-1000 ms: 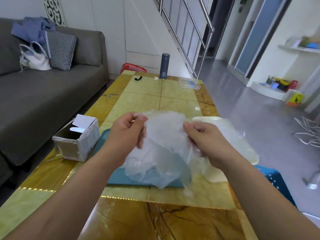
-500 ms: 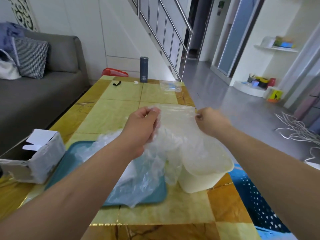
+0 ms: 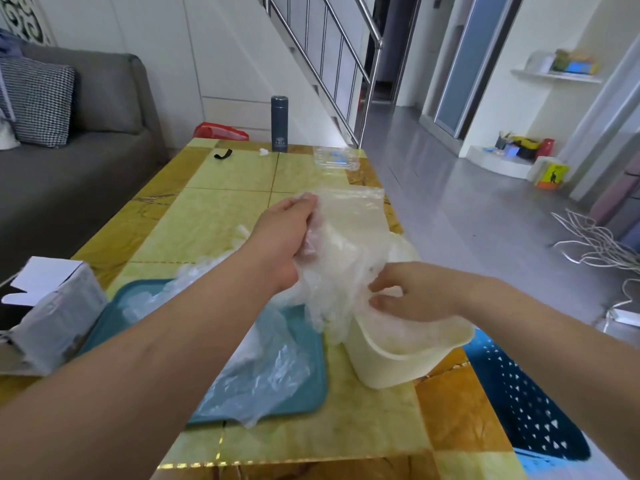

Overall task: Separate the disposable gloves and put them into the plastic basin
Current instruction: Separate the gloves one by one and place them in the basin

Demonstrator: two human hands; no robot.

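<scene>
My left hand [image 3: 282, 242] grips a clear disposable glove [image 3: 349, 237] by its cuff and holds it up over the cream plastic basin [image 3: 391, 365]. The glove's lower end hangs at the basin's left rim. My right hand [image 3: 412, 292] is over the basin's mouth and pinches the lower part of that glove between thumb and fingers. A heap of more clear gloves [image 3: 263, 368] lies on the teal tray [image 3: 308, 393] under my left forearm, left of the basin. Thin clear plastic shows inside the basin.
A torn white carton [image 3: 52, 310] stands at the tray's left. At the table's far end are a dark flask [image 3: 279, 123], a clear plastic packet [image 3: 335, 157] and a black clip [image 3: 222, 154]. A grey sofa [image 3: 69, 174] runs along the left; a blue stool [image 3: 530, 400] sits at the right.
The view turned right. My right hand let go of the glove's top corner and dropped down to the basin's mouth, now pinching the glove's lower part. My left hand still holds the cuff up.
</scene>
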